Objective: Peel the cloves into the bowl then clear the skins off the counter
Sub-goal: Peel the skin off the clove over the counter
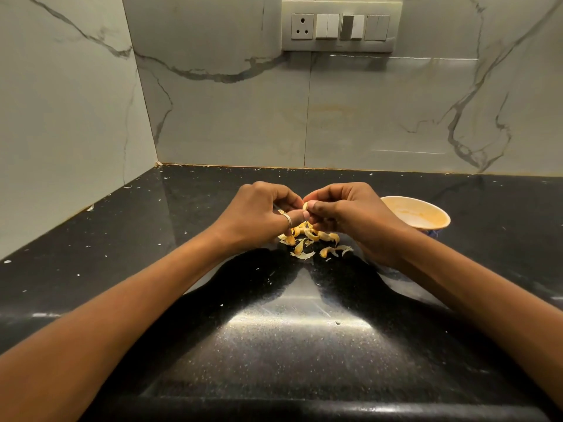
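My left hand [259, 213] and my right hand [350, 214] meet fingertip to fingertip above the black counter [289, 330]. Between them they pinch one small pale garlic clove [305, 206], mostly hidden by my thumbs and fingers. A ring sits on my left thumb. Directly below the hands lies a loose pile of yellowish garlic skins [313, 242] on the counter. A round bowl [426, 219] with a pale orange inside stands just right of my right hand, partly hidden by my wrist; what it holds cannot be made out.
Marble-patterned walls close the counter at the back and on the left, forming a corner. A switch panel [341, 25] with a socket hangs on the back wall. Tiny white flecks of skin are scattered over the counter. The counter's front edge runs along the bottom.
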### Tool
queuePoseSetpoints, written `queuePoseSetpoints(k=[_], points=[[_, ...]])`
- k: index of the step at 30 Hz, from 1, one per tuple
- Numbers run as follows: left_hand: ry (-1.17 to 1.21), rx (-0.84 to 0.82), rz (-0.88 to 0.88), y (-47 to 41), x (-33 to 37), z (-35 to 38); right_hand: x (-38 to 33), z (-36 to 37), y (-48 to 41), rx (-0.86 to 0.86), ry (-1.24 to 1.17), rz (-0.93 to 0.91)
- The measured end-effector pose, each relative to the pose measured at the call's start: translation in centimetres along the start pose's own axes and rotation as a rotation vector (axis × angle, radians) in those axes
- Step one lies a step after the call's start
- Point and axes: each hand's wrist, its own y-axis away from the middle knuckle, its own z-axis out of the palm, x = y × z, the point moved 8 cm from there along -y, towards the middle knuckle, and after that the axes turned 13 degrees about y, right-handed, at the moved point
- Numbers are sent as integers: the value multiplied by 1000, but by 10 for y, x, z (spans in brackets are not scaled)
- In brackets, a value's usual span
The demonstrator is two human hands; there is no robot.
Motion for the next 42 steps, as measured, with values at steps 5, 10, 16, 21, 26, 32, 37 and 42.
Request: queuePoseSetpoints(k=[5, 10, 16, 21, 26, 32, 37, 42], points=[[0, 24, 5, 0, -1, -2, 1, 2, 0, 4, -44, 5], [-4, 35, 12, 1, -2, -3, 4, 3, -1, 8, -148, 25], [78, 85, -28, 1, -5, -6, 3, 6, 1, -13, -245, 18], [64, 123, 15, 1, -4, -8, 1, 9, 1, -39, -326, 36], [69, 124, 37, 1, -2, -9, 4, 8, 1, -33, -372, 78], [93, 138, 13, 1, -2, -10, 5, 9, -2, -40, -340, 70], [74, 137, 22, 2, -1, -11, 4, 9, -2, -38, -304, 42], [93, 116, -4, 1, -3, -8, 3, 7, -3, -19, -134, -21]])
